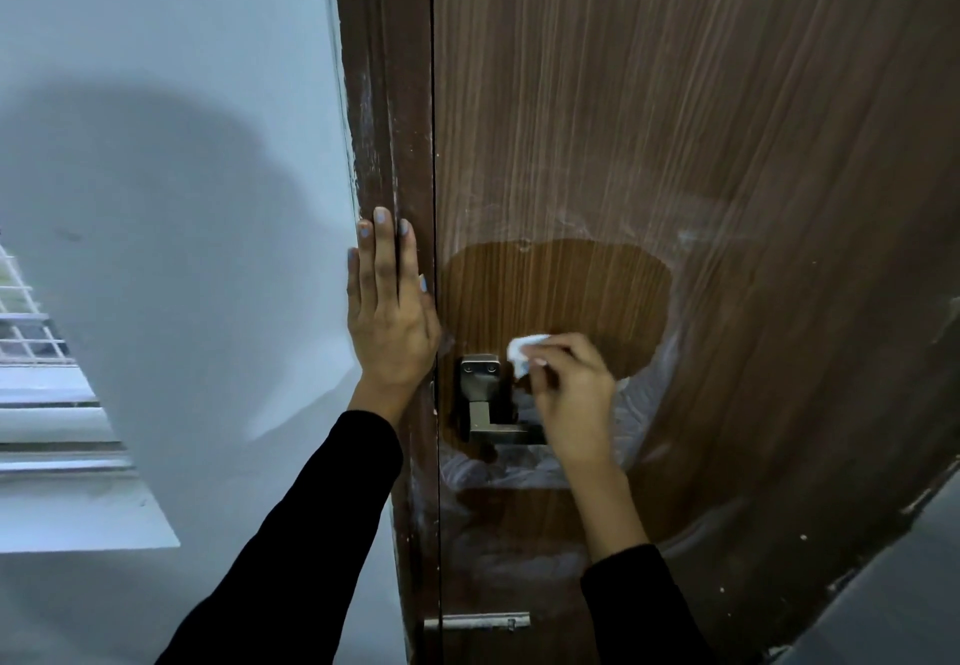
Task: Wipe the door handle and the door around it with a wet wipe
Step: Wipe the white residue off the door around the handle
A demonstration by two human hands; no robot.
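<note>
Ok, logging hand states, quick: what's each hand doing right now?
Left hand: open, fingers straight, flat on the door frame.
Right hand: pinching the wipe against the door.
</note>
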